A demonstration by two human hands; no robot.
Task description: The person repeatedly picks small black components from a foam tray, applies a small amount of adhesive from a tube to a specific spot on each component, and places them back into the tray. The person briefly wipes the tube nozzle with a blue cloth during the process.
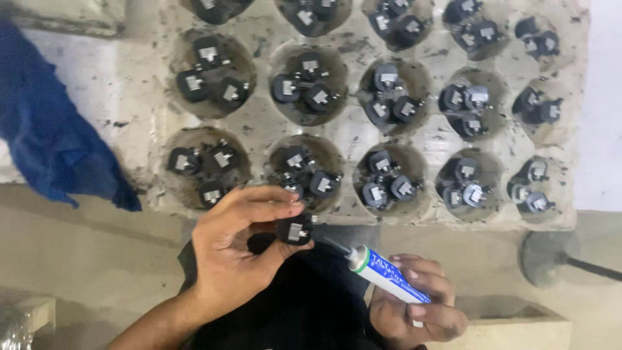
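Head view: the left hand [230, 249] pinches a small black part [295, 229] just below the moulded tray [259, 123], while the right hand [414, 304] grips a white-and-blue tube [382, 273], nozzle near it. A hard squeeze could smear the part's metal tab.

Both forearms are bare, with no sleeves, gloves, rings or watch showing. The left hand [233, 249] and right hand [414, 304] have short, plain fingernails. Dark clothing [304, 304] covers the person's lap below.
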